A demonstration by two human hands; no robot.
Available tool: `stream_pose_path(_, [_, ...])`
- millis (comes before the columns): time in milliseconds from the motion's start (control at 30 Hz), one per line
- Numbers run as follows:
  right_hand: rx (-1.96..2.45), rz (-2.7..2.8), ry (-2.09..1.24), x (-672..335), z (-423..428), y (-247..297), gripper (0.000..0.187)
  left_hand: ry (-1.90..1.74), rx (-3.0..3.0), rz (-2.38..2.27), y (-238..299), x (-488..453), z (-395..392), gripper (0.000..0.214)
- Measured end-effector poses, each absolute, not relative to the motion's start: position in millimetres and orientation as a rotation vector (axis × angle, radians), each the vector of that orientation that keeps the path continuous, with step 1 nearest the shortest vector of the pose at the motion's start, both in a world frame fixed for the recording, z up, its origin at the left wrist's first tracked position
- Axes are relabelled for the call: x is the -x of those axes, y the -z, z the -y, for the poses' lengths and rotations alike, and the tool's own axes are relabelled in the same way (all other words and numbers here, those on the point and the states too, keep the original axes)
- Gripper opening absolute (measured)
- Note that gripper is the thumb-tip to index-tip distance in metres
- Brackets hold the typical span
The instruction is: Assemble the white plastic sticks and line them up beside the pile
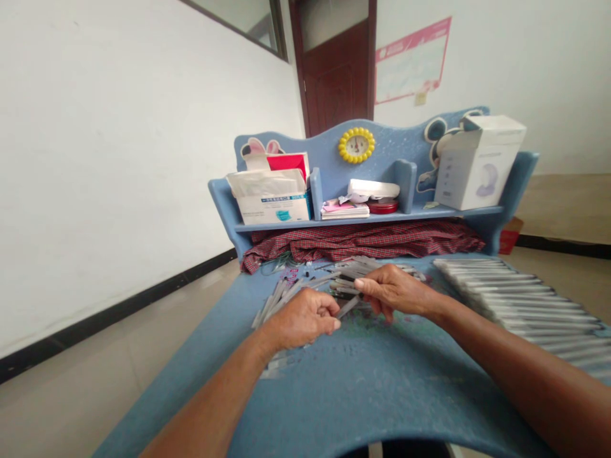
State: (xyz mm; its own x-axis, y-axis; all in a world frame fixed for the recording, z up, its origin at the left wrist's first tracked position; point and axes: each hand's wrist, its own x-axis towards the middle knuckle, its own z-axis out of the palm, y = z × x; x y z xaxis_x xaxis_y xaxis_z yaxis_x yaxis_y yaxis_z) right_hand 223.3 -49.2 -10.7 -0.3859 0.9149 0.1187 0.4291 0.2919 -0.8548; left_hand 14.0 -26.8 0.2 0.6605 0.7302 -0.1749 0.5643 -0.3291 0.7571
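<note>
A short, slender tube of translucent grey plastic [349, 306] slants above the desk between the two hands, its lower end toward the left hand [305, 316] and its upper end toward the right hand [394, 294]. The left thumb and forefinger are clamped on the lower end, with the other fingers curled in. The right thumb and forefinger pinch the upper end, the remaining fingers bent beneath; exactly where they press is hidden.

Just behind and beside the hands, a loose heap of similar thin grey plastic tubes [279, 300] spreads over the blue-painted desk top [382, 388], some lying across others. Beyond the right wrist, a broad row of long, pale grey sticks with dark ends [515, 302] lies side by side.

A crumpled red-and-black plaid cloth [363, 242] runs along the back of the desk, under a blue shelf with a wavy top [324, 152]. On the shelf are an open white cardboard box with a blue mask print [274, 207], a round red tin [383, 207] and a tall white carton [482, 162]. A yellow-petalled round clock [356, 145] hangs above.
</note>
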Motion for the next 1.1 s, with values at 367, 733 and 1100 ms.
stream_pose_path(367, [1.177,1.967,-1.078,-221,47,19,0.042,-0.295,-2.21,-1.017,0,-14,25,0.013])
stream_pose_path(733, [1.221,1.905,-1.061,-220,48,15,0.039,-0.376,-2.487,-1.075,2,-14,23,0.012])
stream_pose_path(1100, [1.214,1.788,-0.922,-233,41,11,0.042,-0.479,-2.346,-1.068,-3,-15,20,0.013])
